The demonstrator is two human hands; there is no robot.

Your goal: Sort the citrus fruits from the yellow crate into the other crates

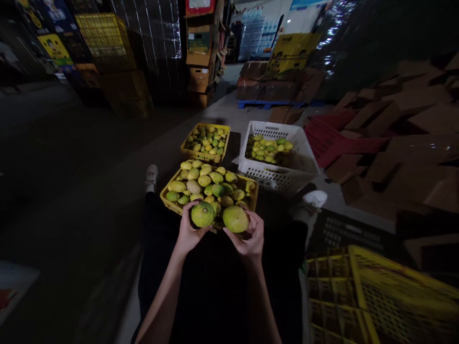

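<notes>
My left hand (190, 233) grips a green-yellow lemon (202, 214), its stem end turned up toward me. In my right hand (252, 235) is a second, paler lemon (235, 219), fingers wrapped round its outer side. The two fruits are held side by side, a small gap between them. Just beyond and below them sits a yellow crate (168, 203) heaped with yellow and green lemons (204, 180). The held fruits and my hands cover part of its near edge.
Behind stands a smaller yellow crate of lemons (227, 138); to its right, a white crate (304, 153) is partly filled with lemons. Stacked yellow crates (358, 286) stand at lower right. A red crate (330, 138) and piled cardboard (412, 167) lie at right. My legs flank the heaped crate.
</notes>
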